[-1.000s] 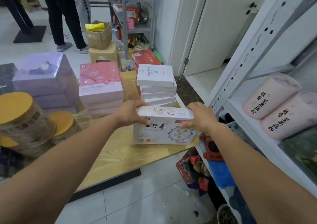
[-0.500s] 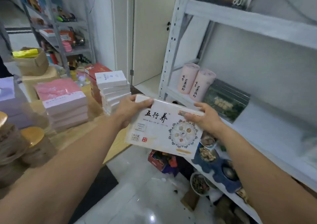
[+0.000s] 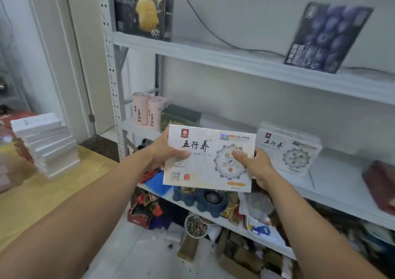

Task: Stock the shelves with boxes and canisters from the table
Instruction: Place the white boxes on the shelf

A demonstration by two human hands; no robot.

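Step in hand: carrying one white box (image 3: pixel 208 159) to the middle shelf (image 3: pixel 333 180); I judge the placing is not yet done.
Box position: it is in the air in front of the middle shelf, upright, with the printed face toward the person and a slight tilt.
Left hand (image 3: pixel 164 150): it grips the left edge of the box, the thumb lying on the front face and the fingers hidden behind.
Right hand (image 3: pixel 256 165): it grips the right side, the thumb pressing on the round pattern and the fingers curled behind the lower corner.
Neighbours on the shelf: two pink canisters (image 3: pixel 147 112) and a green box (image 3: pixel 181 116) stand to the left, and a matching box (image 3: pixel 288 148) with the same print stands to the right.
Best spot: probably the space just beside the matching box, so the same goods stay together; part of this space is hidden behind the held box.
How to do it well: bring the bottom edge down on the shelf first, then lean or stand the box like its twin, with the face to the front.
Releasing: take away one hand only when the box rests steady.
Risk: a push too far right can knock over the matching box, which seems to lean backward.
Remaining work: a stack of white boxes (image 3: pixel 47 144) lies on the counter (image 3: pixel 64 182), so much of the task seems left.
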